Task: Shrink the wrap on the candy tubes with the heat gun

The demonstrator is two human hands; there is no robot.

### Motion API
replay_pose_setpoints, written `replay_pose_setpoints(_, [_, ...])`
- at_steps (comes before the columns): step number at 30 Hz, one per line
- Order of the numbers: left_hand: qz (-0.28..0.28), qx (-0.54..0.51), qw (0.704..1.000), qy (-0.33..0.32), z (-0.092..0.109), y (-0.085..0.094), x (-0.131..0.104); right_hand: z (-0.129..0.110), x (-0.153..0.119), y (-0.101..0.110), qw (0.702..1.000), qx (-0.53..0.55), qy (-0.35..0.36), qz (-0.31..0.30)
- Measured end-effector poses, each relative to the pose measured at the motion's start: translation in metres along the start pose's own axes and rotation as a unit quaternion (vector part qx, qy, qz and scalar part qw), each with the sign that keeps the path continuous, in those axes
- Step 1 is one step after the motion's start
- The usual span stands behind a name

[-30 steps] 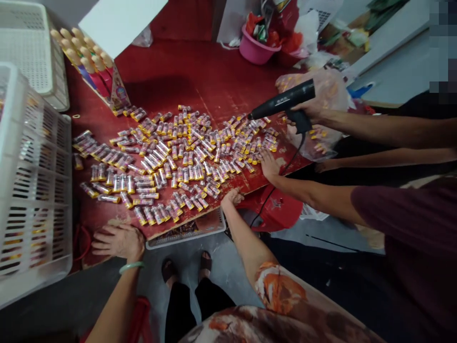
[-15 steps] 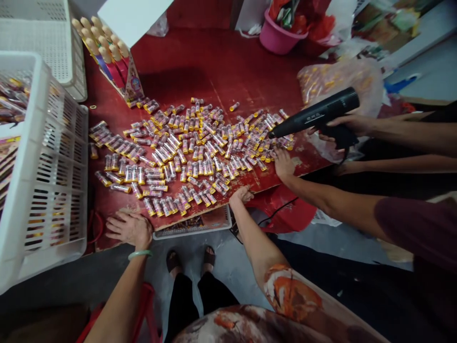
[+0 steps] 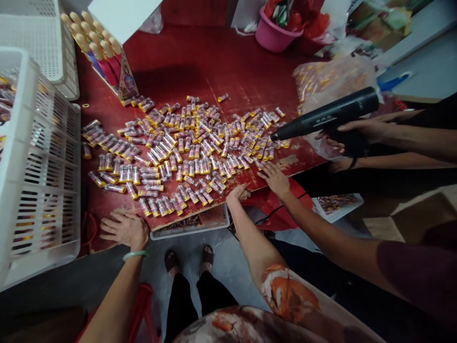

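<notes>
My left hand (image 3: 124,229) lies flat on the near edge of the red table (image 3: 214,62), fingers spread, a pale green bangle at its wrist. My right hand (image 3: 238,193) rests at the table edge with its fingers curled; whether anything is inside them is hidden. Beyond both hands, small clear tubes with yellow ends (image 3: 194,166) are spread over the tabletop, some in rows. At the right, a co-worker's hand holds a black heat gun (image 3: 328,114), its nozzle over the right end of the tubes. The co-worker's other hand (image 3: 274,178) touches the table near the tubes.
A white crate (image 3: 46,190) stands at the left, with another white basket (image 3: 32,43) behind. A box of wooden-topped sticks (image 3: 126,81), a pink basin (image 3: 274,33) and a plastic bag of yellow-ended pieces (image 3: 321,81) stand farther back. Below the edge is a grey tray (image 3: 193,230).
The co-worker's heat gun has shifted a little to the right, and their lower hand has moved left and nearer to me. My hands stay in place, while the view has shifted slightly.
</notes>
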State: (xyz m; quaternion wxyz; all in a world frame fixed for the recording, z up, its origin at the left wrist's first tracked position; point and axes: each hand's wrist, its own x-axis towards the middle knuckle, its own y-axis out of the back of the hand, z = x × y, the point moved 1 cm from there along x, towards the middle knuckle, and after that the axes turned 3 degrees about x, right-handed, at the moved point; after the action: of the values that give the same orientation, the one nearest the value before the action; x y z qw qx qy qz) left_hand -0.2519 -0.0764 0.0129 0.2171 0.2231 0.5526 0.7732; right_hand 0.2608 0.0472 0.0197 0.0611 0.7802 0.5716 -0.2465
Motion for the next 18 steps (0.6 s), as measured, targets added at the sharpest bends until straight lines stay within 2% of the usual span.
replay_pose_setpoints(2, [-0.002,-0.004,1.0,0.004,0.001,0.0,0.0,-0.016,0.003,0.016,0.999,0.008,0.021,-0.028])
replay_pose_setpoints(5, [-0.009,-0.007,1.0,0.009,0.001,0.0,0.0,-0.019,0.003,0.024,0.998,0.006,0.028,-0.059])
replay_pose_setpoints(12, [-0.025,0.005,1.0,-0.004,-0.002,0.0,0.001,-0.016,0.0,0.014,0.998,-0.005,0.028,-0.059])
replay_pose_setpoints(18, [-0.022,0.012,1.0,-0.011,-0.005,-0.002,0.001,-0.013,-0.017,0.004,0.999,0.021,0.018,-0.044])
